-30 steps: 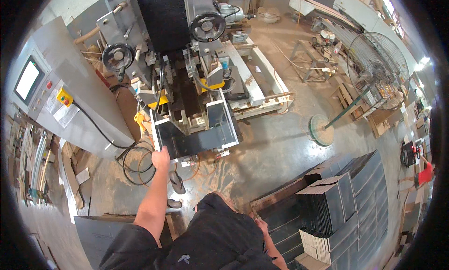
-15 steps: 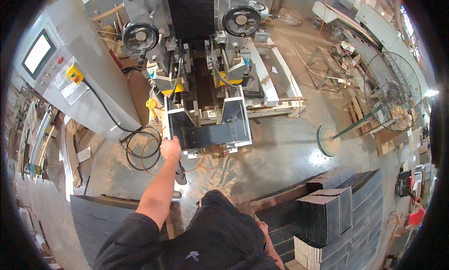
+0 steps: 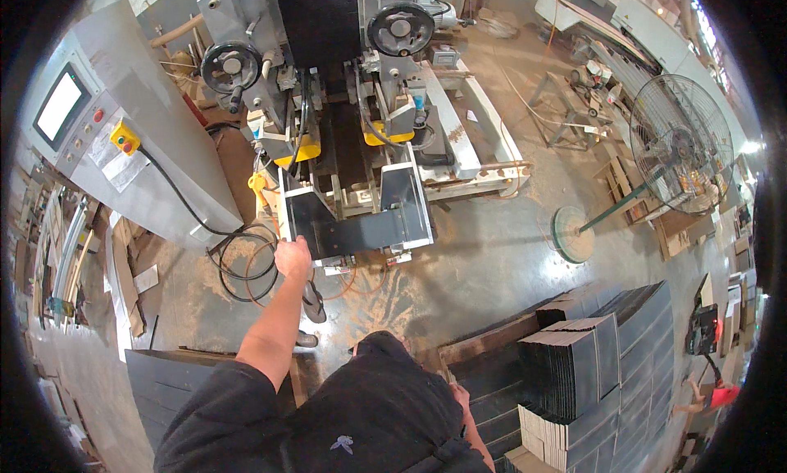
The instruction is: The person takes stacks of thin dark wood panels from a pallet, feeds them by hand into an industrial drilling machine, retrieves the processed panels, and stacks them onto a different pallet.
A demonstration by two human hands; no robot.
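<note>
My left arm reaches forward, and my left hand is closed at the near left corner of a dark feed tray with upright side plates. The tray sits at the front of a large machine, and a dark board spans between its plates. Beside my right hip hangs my right hand, close to the edge of a stack of dark panels; its fingers are mostly hidden. Two black handwheels stand on the machine above yellow parts.
A grey control cabinet with a screen stands left, its black cable coiling on the floor. To the right is a caged fan on a round green base. More dark panels lie at lower left. Sawdust covers parts of the floor.
The view has shifted slightly, so the machine and cabinet sit a little further left. My left hand stays at the tray's corner, and my right hand stays by my hip.
</note>
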